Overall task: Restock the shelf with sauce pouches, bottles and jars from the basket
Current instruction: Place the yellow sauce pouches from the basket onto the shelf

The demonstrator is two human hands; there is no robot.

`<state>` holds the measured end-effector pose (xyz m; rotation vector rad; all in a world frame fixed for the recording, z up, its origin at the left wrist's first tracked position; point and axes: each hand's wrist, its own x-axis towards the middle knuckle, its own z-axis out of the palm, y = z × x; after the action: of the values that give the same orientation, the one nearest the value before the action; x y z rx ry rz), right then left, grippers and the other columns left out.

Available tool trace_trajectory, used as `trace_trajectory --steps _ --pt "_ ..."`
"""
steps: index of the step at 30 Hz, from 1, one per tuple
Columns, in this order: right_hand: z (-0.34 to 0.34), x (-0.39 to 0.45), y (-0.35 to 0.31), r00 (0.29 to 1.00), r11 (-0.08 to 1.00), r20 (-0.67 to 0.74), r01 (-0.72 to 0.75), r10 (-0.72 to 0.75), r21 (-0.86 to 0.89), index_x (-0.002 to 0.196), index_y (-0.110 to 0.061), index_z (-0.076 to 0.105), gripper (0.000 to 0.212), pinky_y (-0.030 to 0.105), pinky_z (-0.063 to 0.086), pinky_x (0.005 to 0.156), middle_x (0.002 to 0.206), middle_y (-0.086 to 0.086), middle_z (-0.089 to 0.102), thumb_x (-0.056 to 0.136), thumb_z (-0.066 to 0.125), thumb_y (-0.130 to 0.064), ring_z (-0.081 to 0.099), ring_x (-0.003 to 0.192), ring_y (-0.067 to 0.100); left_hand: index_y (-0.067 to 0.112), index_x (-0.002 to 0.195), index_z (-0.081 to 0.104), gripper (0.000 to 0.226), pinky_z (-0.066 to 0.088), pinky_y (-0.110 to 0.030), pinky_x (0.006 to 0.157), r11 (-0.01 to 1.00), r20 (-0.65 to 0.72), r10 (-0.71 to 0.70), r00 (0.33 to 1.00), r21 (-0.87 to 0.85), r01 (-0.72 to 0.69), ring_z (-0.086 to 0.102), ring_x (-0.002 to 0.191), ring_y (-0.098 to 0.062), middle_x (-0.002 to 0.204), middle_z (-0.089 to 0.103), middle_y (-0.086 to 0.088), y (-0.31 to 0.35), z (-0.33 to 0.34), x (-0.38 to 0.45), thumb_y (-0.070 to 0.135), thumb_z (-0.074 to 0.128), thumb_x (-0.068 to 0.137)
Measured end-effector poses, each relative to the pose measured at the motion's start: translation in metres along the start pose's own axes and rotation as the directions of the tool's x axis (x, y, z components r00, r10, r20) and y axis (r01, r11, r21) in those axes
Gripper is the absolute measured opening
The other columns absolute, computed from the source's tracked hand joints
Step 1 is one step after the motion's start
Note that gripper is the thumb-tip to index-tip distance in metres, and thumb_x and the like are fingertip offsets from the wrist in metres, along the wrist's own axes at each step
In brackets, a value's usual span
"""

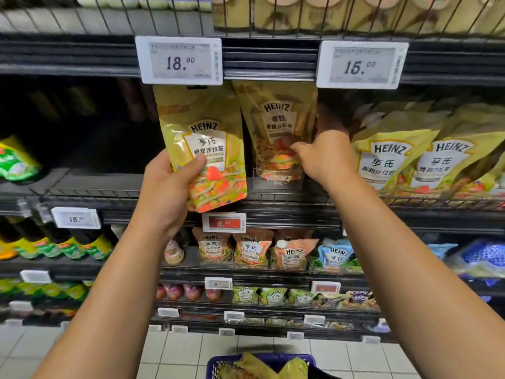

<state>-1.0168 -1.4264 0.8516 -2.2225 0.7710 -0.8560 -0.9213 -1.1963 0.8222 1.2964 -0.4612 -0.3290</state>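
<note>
Head view: left hand (166, 192) grips a yellow Heinz pouch (203, 149) by its lower left side, thumb across the front, held upright just before the shelf's front edge (273, 206), presumably ready to slot in. Right hand (319, 157) reaches into the shelf, fingers curled on a second pouch (276, 127) standing behind the clear front stop (277, 177); likely steadying it or pushing it back to make room. Matching pouches (388, 160) lean in a row toward the shelf's right end. Basket (218, 363), floor level at bottom edge, holds more yellow pouches.
</note>
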Motion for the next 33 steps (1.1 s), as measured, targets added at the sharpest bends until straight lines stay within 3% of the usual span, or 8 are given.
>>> trace_trajectory --steps 6,14,18,22,24,28,30,33 --pt "0.008 0.005 0.008 0.999 0.992 0.045 0.0 -0.005 0.124 0.136 -0.018 0.053 0.066 0.045 0.052 0.1 0.131 0.007 0.064 0.079 0.084 -0.03 0.062 0.119 0.028 0.016 0.123 0.065 0.024 0.063 -0.04 0.08 1.0 0.023 0.003 1.0 -0.005 -0.003 0.073 0.105 -0.026 0.115 0.076 -0.007 -0.004 -0.005 0.002 0.017 0.061 0.099" --pt "0.026 0.015 0.024 0.993 0.994 0.112 -0.04 0.029 0.106 0.141 -0.018 0.049 0.07 0.043 0.051 0.101 0.133 0.01 0.062 0.08 0.084 -0.026 0.06 0.12 0.03 0.015 0.125 0.064 0.026 0.062 -0.041 0.082 0.999 0.068 0.018 0.998 -0.048 -0.014 0.072 0.108 -0.028 0.118 0.074 -0.009 -0.01 0.0 0.004 0.016 0.062 0.099" --pt "0.027 0.003 0.029 0.997 0.999 0.079 -0.028 0.026 0.023 0.133 -0.018 0.054 0.065 0.031 0.053 0.089 0.121 0.007 0.066 0.078 0.085 -0.034 0.064 0.109 0.026 0.015 0.123 0.066 0.026 0.061 -0.045 0.086 0.999 0.104 0.024 0.994 -0.047 -0.019 0.072 0.109 -0.029 0.118 0.074 -0.01 -0.011 0.01 0.007 0.016 0.064 0.097" --pt "0.01 -0.003 0.016 0.998 0.998 0.004 -0.061 0.061 -0.035 0.131 -0.016 0.051 0.074 0.036 0.056 0.075 0.103 0.004 0.064 0.072 0.088 -0.04 0.062 0.092 0.022 0.017 0.117 0.07 0.023 0.061 -0.048 0.084 0.997 0.15 0.065 0.987 0.022 -0.069 0.073 0.106 -0.028 0.114 0.076 -0.009 -0.008 0.025 0.014 0.02 0.069 0.095" --pt "-0.003 -0.015 0.014 0.998 0.995 -0.067 -0.011 0.004 -0.095 0.113 -0.015 0.05 0.057 0.034 0.049 0.068 0.095 0.0 0.059 0.076 0.084 -0.042 0.061 0.093 0.024 0.016 0.117 0.069 0.025 0.062 -0.047 0.083 0.997 0.169 0.068 0.983 0.021 -0.073 0.073 0.105 -0.027 0.113 0.076 -0.008 -0.008 0.033 0.017 0.021 0.071 0.093" --pt "-0.011 -0.053 0.009 0.99 0.948 0.078 0.086 -0.115 0.307 0.117 -0.028 0.05 0.048 0.035 0.054 0.094 0.11 -0.011 0.068 0.076 0.071 -0.042 0.065 0.107 0.008 0.014 0.121 0.067 0.03 0.062 -0.046 0.082 0.996 0.239 0.054 0.97 0.057 -0.069 0.073 0.105 -0.027 0.114 0.076 -0.007 -0.013 0.044 0.02 0.02 0.071 0.093" --pt "-0.008 -0.056 0.01 0.98 0.941 0.141 0.085 -0.138 0.328 0.121 -0.028 0.049 0.054 0.035 0.054 0.096 0.113 -0.014 0.068 0.076 0.074 -0.045 0.065 0.106 0.001 0.013 0.123 0.067 0.029 0.062 -0.038 0.08 0.996 0.307 0.049 0.95 0.053 -0.069 0.073 0.106 -0.026 0.115 0.075 -0.007 -0.015 0.051 0.02 0.016 0.07 0.094" --pt "-0.007 -0.045 0.013 0.99 0.955 0.121 0.039 -0.077 0.296 0.117 -0.029 0.048 0.051 0.042 0.058 0.091 0.112 -0.013 0.066 0.078 0.079 -0.041 0.068 0.1 0.006 0.02 0.119 0.067 0.024 0.063 -0.042 0.077 0.977 0.338 0.025 0.941 0.192 -0.096 0.075 0.099 -0.021 0.109 0.077 0.0 -0.01 0.063 0.026 0.023 0.07 0.095"
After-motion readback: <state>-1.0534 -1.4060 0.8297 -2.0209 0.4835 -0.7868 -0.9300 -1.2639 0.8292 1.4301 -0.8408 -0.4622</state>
